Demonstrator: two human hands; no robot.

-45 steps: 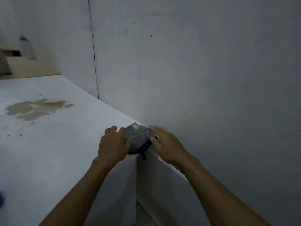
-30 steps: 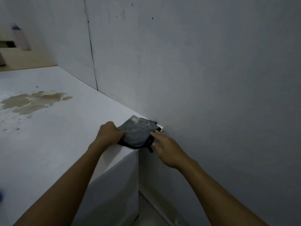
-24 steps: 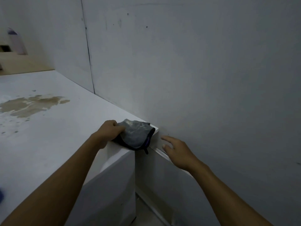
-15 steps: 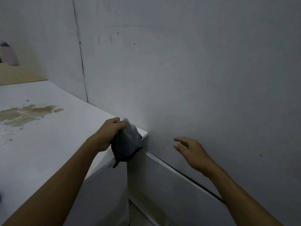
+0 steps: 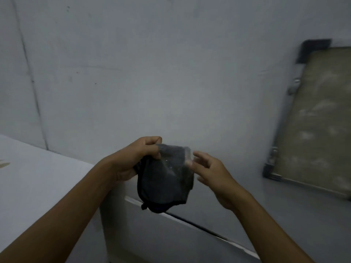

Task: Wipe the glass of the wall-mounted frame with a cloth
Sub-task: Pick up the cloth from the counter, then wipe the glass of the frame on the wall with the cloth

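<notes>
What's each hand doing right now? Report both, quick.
Left hand: closed, gripping the dark cloth.
Right hand: open, fingertips at the cloth's right edge; actual contact cannot be told.

Two hands: left hand (image 5: 133,160), right hand (image 5: 210,173), one dark cloth (image 5: 165,179), one frame (image 5: 311,118), one white counter (image 5: 38,179)

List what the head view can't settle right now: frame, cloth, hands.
- Frame: right side and lower right corner cut off by the image edge; glass too dim and blurred to judge dirt.
- Cloth: bunched and dark, so its full shape is hidden by its own folds.
- Right hand: motion-blurred fingertips; contact with the cloth is unclear.
- Left hand: its palm is hidden.
</notes>
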